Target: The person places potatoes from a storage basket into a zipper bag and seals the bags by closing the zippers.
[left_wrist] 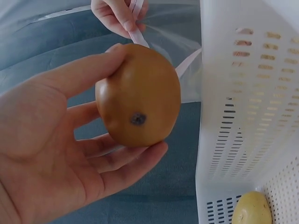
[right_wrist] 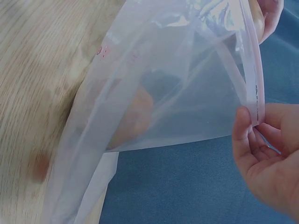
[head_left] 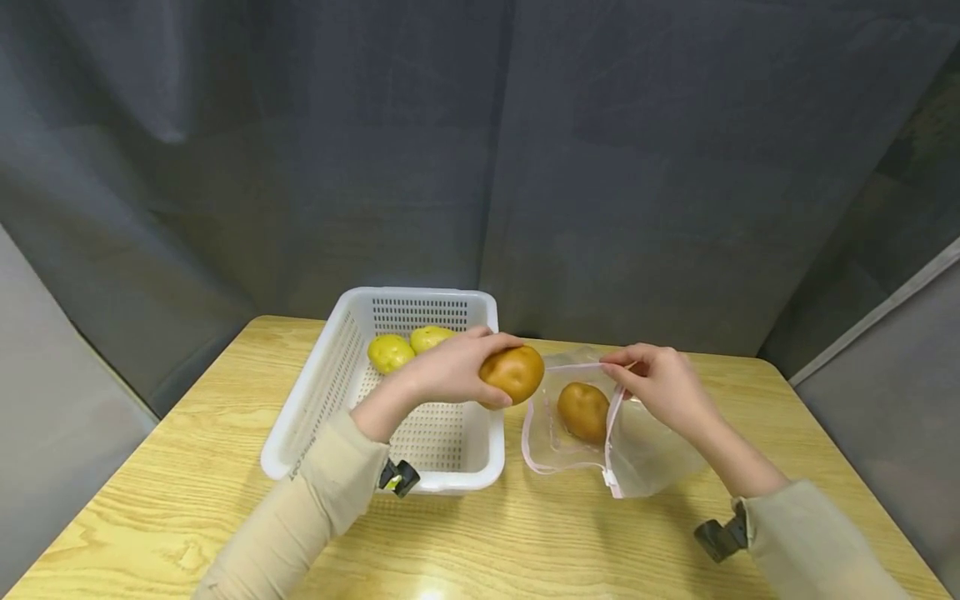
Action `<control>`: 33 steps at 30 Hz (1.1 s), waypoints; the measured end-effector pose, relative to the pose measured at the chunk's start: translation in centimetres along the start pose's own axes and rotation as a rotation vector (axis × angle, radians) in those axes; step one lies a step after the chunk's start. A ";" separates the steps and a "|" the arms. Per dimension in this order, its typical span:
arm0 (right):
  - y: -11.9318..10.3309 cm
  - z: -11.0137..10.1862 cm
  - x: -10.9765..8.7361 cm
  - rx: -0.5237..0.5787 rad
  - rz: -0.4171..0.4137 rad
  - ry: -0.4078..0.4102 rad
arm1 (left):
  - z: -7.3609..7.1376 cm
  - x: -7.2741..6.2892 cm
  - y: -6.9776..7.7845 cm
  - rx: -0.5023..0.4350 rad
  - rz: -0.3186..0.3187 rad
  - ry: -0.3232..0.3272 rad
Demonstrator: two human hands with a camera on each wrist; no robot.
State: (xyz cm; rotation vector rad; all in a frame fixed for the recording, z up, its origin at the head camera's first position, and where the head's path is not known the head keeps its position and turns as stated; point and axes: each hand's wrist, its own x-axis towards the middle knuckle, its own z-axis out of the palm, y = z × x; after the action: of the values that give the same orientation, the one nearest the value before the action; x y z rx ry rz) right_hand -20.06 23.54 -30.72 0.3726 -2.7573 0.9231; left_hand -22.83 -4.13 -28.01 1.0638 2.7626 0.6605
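My left hand point(head_left: 461, 367) grips a smooth brown rounded fruit point(head_left: 514, 374) between thumb and fingers, held up by the basket's right rim. In the left wrist view a dark spot marks one end of that fruit point(left_wrist: 140, 98). My right hand point(head_left: 660, 383) pinches the pink-edged mouth of a clear zip bag point(head_left: 648, 450), which gapes toward the left. Inside the bag lies another brown fruit point(head_left: 583, 412), blurred through the plastic in the right wrist view. The right wrist view shows thumb and fingertips on the zip strip point(right_wrist: 254, 88).
A white perforated plastic basket point(head_left: 495, 454) stands left of the bag on the wooden table point(head_left: 525, 550). Two yellow fruits point(head_left: 390, 354) lie toward its back, one partly behind my left hand. Dark curtain point(head_left: 480, 167) hangs behind the table.
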 end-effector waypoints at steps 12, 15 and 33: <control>-0.2 0.1 0.1 0.009 0.008 -0.002 | 0.6 0.1 0.9 0.018 0.067 0.017; -0.3 0.1 0.1 0.016 0.006 0.000 | 0.8 0.2 1.2 0.021 0.081 0.025; -0.8 0.1 0.3 -0.011 0.019 0.023 | 1.7 0.6 2.4 0.050 0.095 0.019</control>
State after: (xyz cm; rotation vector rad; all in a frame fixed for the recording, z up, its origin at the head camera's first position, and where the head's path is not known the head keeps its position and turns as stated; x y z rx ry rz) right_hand -20.13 22.84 -30.27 0.3327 -2.7484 0.9102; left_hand -21.38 -1.52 -28.49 1.2119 2.7728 0.6188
